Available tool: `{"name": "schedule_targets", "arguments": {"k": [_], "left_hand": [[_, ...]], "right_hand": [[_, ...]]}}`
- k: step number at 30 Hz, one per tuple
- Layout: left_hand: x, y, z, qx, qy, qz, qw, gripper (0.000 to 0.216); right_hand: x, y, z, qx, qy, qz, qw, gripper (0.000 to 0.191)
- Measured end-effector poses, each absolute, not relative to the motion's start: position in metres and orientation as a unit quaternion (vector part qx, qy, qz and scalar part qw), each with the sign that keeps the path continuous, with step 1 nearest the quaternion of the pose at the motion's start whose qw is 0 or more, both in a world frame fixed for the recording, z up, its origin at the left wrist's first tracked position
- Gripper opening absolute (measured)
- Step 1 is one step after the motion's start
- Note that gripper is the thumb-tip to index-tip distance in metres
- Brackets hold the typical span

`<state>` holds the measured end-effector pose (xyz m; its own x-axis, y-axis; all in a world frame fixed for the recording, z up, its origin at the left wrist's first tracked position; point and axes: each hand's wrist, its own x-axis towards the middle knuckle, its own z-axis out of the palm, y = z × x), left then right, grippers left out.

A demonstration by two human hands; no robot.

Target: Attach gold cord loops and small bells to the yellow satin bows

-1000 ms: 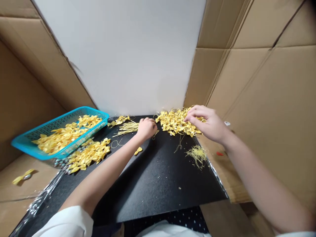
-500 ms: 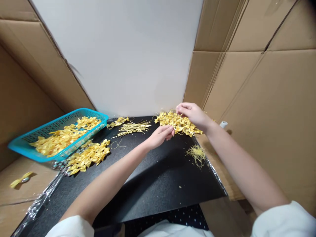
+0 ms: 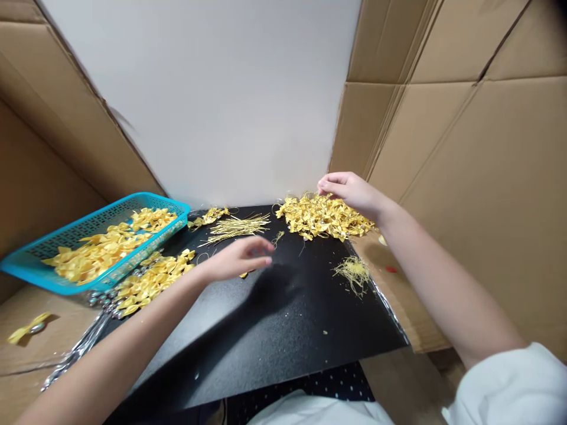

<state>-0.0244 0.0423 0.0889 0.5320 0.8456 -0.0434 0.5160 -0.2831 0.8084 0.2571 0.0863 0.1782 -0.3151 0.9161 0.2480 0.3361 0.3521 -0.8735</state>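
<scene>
My left hand [image 3: 239, 258] hovers over the black table top [image 3: 283, 330], thumb and fingers apart. A small bit of yellow [image 3: 244, 274] shows just beneath it, mostly hidden. Above the right-hand pile of yellow bows with gold cord loops [image 3: 319, 217] is my right hand [image 3: 352, 192], its fingertips pinched together; anything between them is too small to make out. A single thin gold cord loop [image 3: 278, 238] lies in front of that pile. Left of it, gold cord lengths [image 3: 239, 227] are spread in a loose bundle.
At the left, a blue basket [image 3: 39, 251] contains yellow bows. More yellow bows with silvery beads [image 3: 150, 280] lie beside it. One bow [image 3: 30, 328] rests on the cardboard. Cord clippings [image 3: 353, 271] form a small heap at the right table edge. Cardboard walls [image 3: 478, 195] stand around.
My left hand has moved left, away from the right-hand bow pile, and its fingers have spread. My right hand stays pinched near the same spot. The view has shifted slightly.
</scene>
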Motion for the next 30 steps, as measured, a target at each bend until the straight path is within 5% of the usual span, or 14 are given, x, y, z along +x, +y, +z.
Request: {"name": "schedule_targets", "arguments": {"k": [6,20,24,30], "left_hand": [[0.032,0.073,0.134,0.731,0.386,0.439,0.353,0.039],[0.042,0.105,0.123,0.778,0.305,0.421,0.353,0.040],[0.039,0.111,0.123,0.779,0.308,0.421,0.348,0.037],[0.035,0.110,0.127,0.795,0.305,0.395,0.345,0.037]], "right_hand": [[0.238,0.084,0.181,-0.401,-0.782,0.310,0.362,0.020],[0.240,0.092,0.152,-0.423,-0.756,0.351,0.356,0.019],[0.242,0.093,0.154,-0.464,-0.781,0.281,0.310,0.023],[0.239,0.091,0.163,-0.450,-0.805,0.162,0.351,0.020]]}}
